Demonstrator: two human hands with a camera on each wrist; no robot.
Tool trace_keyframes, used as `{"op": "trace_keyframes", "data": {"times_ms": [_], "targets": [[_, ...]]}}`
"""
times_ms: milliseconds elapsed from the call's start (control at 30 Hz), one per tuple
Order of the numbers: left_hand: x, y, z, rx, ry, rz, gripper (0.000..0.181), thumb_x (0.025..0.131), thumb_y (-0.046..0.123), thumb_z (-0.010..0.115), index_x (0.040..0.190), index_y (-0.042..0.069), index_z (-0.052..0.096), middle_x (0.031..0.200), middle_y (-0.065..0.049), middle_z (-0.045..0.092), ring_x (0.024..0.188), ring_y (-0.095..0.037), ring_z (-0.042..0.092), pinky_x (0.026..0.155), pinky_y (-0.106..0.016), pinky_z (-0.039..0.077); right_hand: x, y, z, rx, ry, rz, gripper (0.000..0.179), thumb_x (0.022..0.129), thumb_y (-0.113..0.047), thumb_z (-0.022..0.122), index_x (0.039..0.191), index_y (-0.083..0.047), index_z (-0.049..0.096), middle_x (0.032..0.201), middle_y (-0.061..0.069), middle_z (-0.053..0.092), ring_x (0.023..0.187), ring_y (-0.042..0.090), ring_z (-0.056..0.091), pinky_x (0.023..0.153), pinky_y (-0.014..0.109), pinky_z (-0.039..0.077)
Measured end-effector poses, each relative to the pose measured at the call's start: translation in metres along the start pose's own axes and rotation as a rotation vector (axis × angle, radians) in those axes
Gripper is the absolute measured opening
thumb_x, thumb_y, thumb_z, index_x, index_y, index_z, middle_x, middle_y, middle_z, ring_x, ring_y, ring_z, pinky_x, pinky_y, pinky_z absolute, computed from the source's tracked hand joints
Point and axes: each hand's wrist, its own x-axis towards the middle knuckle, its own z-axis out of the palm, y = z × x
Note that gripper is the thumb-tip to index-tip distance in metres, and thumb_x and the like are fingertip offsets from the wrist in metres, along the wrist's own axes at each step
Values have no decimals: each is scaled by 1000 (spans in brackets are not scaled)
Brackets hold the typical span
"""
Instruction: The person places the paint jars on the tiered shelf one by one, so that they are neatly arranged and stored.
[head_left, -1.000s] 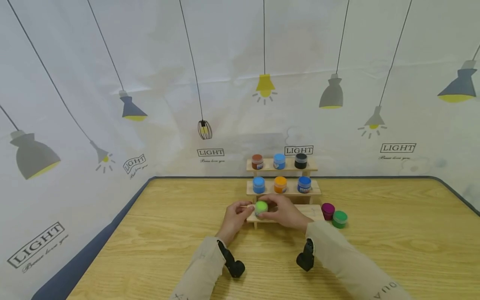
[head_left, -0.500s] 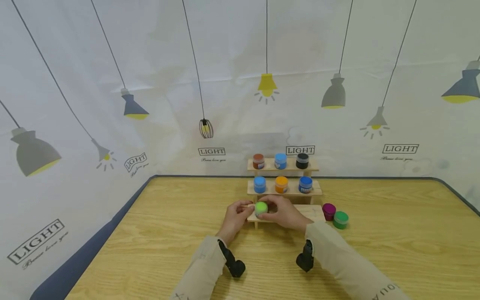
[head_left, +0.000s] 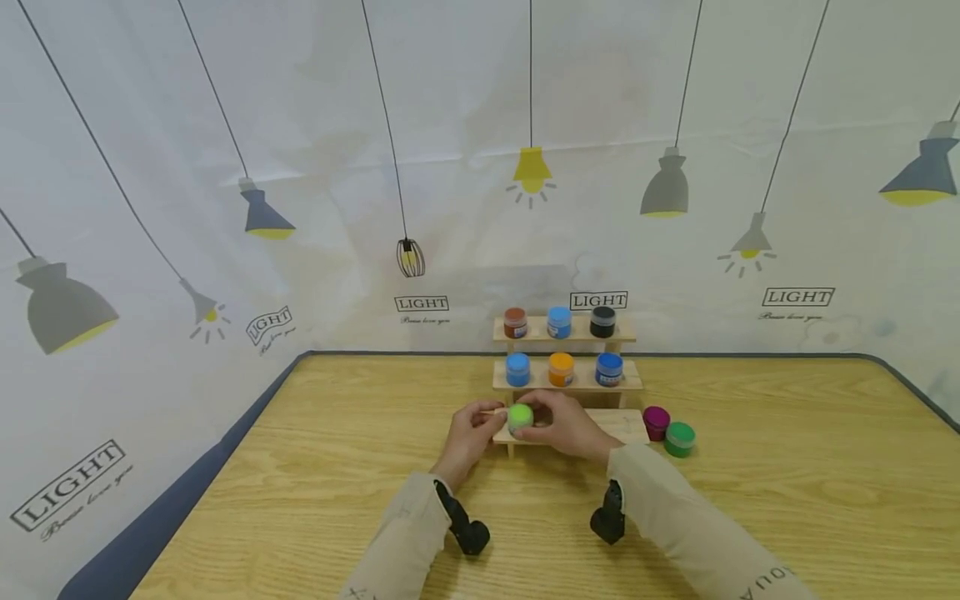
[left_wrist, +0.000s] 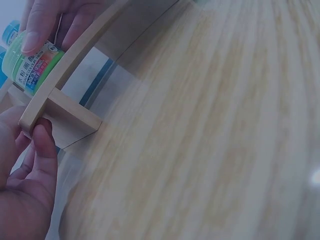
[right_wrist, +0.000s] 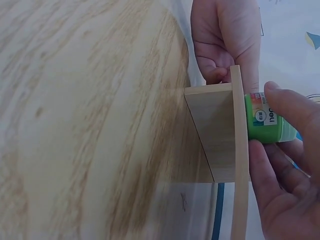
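Up behind everything hung a big white cloth [head_left: 300, 167] with pictures of lamps on it. Below it lay the wide wooden surface [head_left: 750, 500]. Near the back of it stood a little wooden shelf [head_left: 622, 421] with three steps.

On the top step sat three paint pots: a brown pot [head_left: 514, 322], a light blue pot [head_left: 558, 321] and a black pot [head_left: 602, 321]. On the middle step sat a blue pot [head_left: 517, 368], an orange pot [head_left: 560, 368] and a dark blue pot [head_left: 609, 368]. Just beside the shelf, on the surface, stood a purple pot [head_left: 656, 422] touching a green pot [head_left: 679, 438].

The right hand [head_left: 566, 427] was curled round a light green pot [head_left: 521, 416], with the thumb on one side and the fingers on the other. That pot sat at the left end of the bottom step. The left hand [head_left: 470, 432] pinched the left end of that bottom step, with its thumb pressed on the edge of the wood. The two hands were close together, with the light green pot between them.
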Motion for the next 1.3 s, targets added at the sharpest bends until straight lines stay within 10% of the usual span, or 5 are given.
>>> {"op": "trace_keyframes", "data": {"times_ms": [533,1000,1300], "targets": [[4,-9,1,13,28,12,29,87,19,58,110,1,59,85,-6,60,67,-11,51,55,-25,44,-20,3,-11,69,20,71,48,80,-19,67,120,0,48,108,14,56,95,28,56,77,34,47],[-18,23,3,29,16,16,29,89,10,54,112,-7,55,88,-13,60,67,-15,51,58,-29,45,-51,1,-43,38,37,33,41,82,-14,64,115,6,50,98,17,58,85,24,58,70,28,49],[-3,1,1,19,14,1,29,88,17,56,112,0,58,88,-8,60,67,-12,51,56,-27,44,-79,13,-66,7,105,36,39,82,-13,64,114,6,51,96,16,59,82,19,58,66,26,49]]}}
